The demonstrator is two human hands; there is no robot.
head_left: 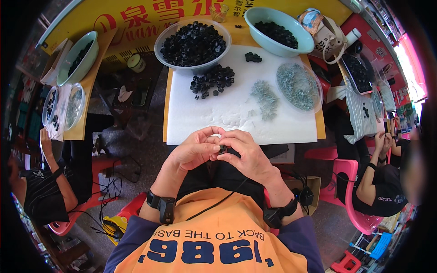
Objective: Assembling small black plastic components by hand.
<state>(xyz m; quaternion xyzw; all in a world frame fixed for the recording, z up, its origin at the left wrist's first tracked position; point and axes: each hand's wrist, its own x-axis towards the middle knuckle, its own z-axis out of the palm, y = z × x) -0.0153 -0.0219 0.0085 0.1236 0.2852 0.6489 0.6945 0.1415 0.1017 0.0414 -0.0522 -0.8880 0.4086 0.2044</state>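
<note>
A small black plastic piece (222, 149) is pinched between my two hands, just past the near edge of a white foam sheet (200, 123). My left hand (191, 149) grips it between thumb and fingers from the left. From the right, the thumb and fingertips of my right hand (249, 154) close on the same piece. Ahead on the foam lies a heap of black plastic pieces (211, 82), with a smaller clump (253, 57) farther right. To its right is a loose pile of thin silvery metal pieces (265, 100); a clear round tray (320, 98) holds more of them.
Behind the foam stand a clear bowl (157, 51) and a pale green basin (250, 22), both holding black pieces. A bag (325, 36) sits at the far right. People work at side tables: one hand (46, 140) at left, other hands (382, 143) at right.
</note>
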